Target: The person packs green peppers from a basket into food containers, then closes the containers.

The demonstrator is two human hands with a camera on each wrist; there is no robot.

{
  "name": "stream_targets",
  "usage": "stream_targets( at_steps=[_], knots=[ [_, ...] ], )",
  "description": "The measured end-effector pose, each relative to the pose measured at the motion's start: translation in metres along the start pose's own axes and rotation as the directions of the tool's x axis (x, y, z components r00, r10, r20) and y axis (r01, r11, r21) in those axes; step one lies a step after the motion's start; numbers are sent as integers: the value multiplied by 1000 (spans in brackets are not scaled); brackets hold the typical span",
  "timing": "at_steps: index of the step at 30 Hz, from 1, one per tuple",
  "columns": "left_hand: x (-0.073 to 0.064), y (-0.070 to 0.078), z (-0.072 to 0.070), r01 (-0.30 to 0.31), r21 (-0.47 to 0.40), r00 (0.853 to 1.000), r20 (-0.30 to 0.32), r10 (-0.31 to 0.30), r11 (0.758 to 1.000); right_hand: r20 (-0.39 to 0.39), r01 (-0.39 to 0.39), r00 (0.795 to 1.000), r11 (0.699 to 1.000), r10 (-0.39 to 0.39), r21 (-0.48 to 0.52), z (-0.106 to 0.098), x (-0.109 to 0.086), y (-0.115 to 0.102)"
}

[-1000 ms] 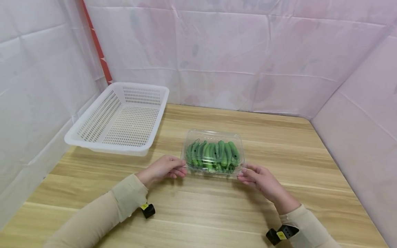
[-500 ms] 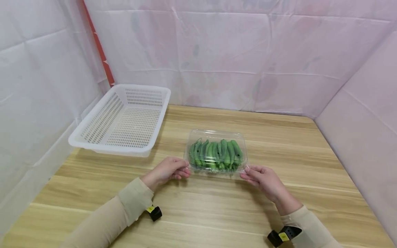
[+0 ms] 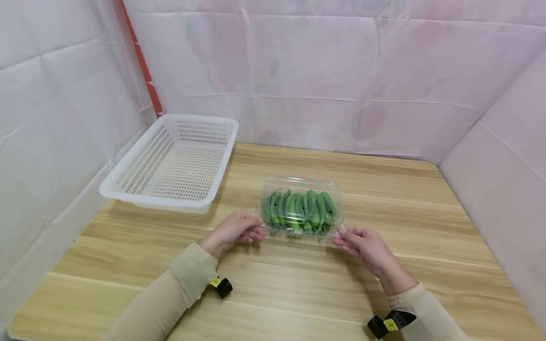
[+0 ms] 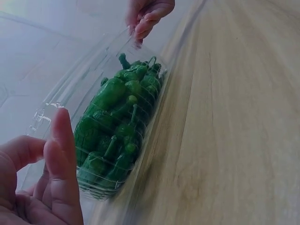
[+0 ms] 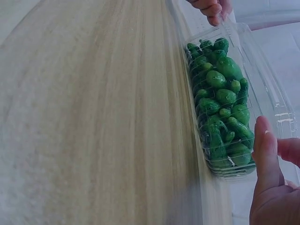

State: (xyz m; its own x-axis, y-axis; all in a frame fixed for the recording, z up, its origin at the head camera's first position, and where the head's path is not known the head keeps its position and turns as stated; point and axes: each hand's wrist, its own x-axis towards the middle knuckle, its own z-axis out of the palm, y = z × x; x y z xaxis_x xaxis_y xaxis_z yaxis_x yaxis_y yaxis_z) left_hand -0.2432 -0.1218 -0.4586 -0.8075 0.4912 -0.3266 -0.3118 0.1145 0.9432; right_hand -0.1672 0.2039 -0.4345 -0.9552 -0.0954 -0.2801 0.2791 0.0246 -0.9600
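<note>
A clear plastic clamshell box (image 3: 300, 182) with several green peppers (image 3: 300, 210) in it is between my hands, close over the wooden table. My left hand (image 3: 234, 232) pinches its near left corner between thumb and fingers. At the near right corner, my right hand (image 3: 362, 246) grips the lip the same way. The lid is down over the peppers. Seen from the left wrist, the peppers (image 4: 117, 122) lie packed along the box's side wall, stems outward. In the right wrist view, the thumb and fingers of the right hand (image 5: 274, 178) are at the rim.
A white perforated plastic basket (image 3: 217, 177) stands at the back left of the wooden table (image 3: 396, 203). Pale patterned sheeting (image 3: 307, 85) walls the table at the back and on both sides. Each sleeve carries a black wrist camera.
The head view has shifted slightly, so basket, box and hands all appear a little further right. Both hands keep their hold on the box's near corners.
</note>
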Motion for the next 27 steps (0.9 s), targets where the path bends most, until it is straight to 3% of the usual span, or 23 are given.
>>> stream_targets(
  at_steps=[27],
  knots=[
    [2, 4, -3, 29, 42, 1000, 3, -29, 999, -2, -8, 1000, 1000, 8, 0, 0, 1, 3]
  ],
)
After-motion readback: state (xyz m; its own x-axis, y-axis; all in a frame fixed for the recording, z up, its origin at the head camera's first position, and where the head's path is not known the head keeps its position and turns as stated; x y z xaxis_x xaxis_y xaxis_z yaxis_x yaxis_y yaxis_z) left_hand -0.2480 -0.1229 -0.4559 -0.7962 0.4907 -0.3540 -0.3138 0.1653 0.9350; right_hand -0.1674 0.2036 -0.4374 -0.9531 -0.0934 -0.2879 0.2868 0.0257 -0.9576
